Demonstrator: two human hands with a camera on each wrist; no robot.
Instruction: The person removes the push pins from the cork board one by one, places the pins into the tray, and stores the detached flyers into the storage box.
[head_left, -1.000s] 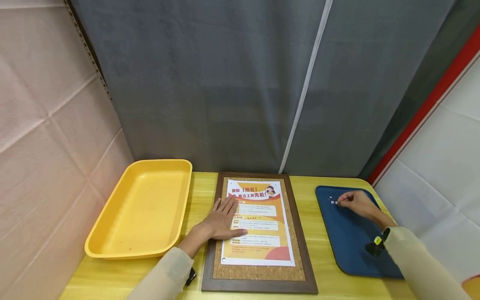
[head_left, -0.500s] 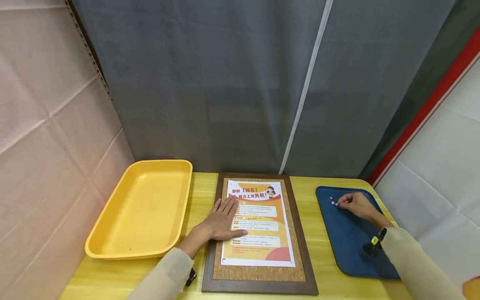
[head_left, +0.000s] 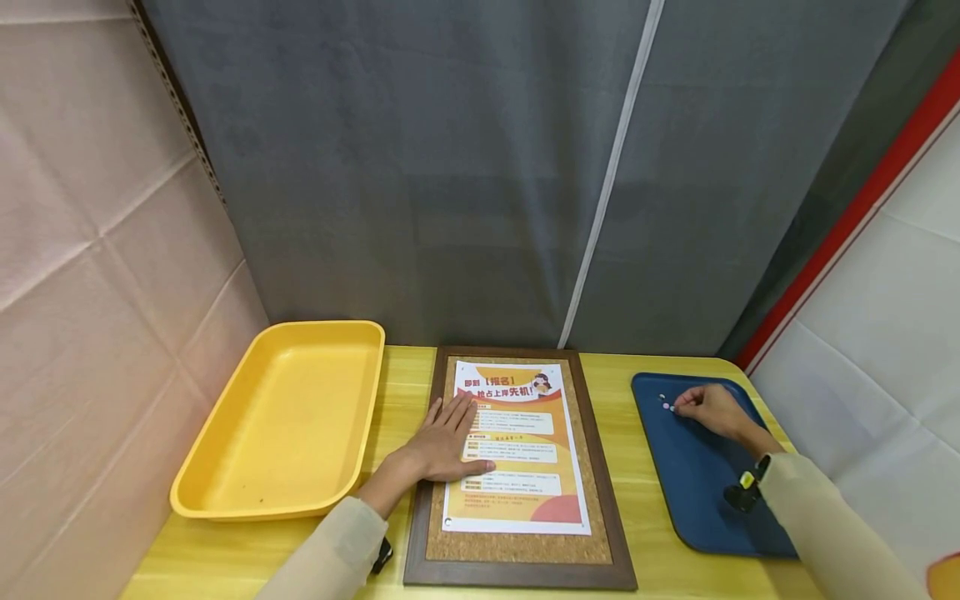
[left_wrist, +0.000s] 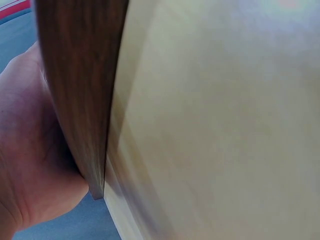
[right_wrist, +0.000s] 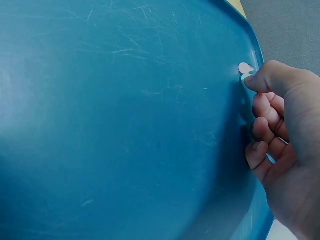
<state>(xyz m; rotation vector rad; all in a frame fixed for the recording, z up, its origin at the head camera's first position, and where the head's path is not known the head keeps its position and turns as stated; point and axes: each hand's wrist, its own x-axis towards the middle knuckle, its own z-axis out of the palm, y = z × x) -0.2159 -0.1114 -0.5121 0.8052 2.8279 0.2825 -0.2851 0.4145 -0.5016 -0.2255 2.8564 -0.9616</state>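
In the head view my left hand (head_left: 448,442) lies flat with spread fingers on a printed orange-and-white poster (head_left: 517,508). The poster lies on a cork board (head_left: 517,547) with a brown wooden frame (left_wrist: 82,85). A small round tack sits at the poster's lower left corner. My right hand (head_left: 711,408) is over the far part of a blue tray (head_left: 697,517), fingers curled. Its thumb and forefinger pinch a small pale thumbtack (right_wrist: 245,77) at the tray's surface. A pink thumbtack (right_wrist: 244,68) lies right beside the fingertips, with other small tacks near it.
A deep yellow tray (head_left: 277,417) stands left of the board on the yellow wooden table (head_left: 615,467). A grey curtain (head_left: 420,167) rises behind the table, with pale fabric walls (head_left: 97,333) at the sides.
My right hand stays at the tacks, its fingertips shifting very slightly and the wrist turning a little to the left. My left hand keeps its place on the poster.
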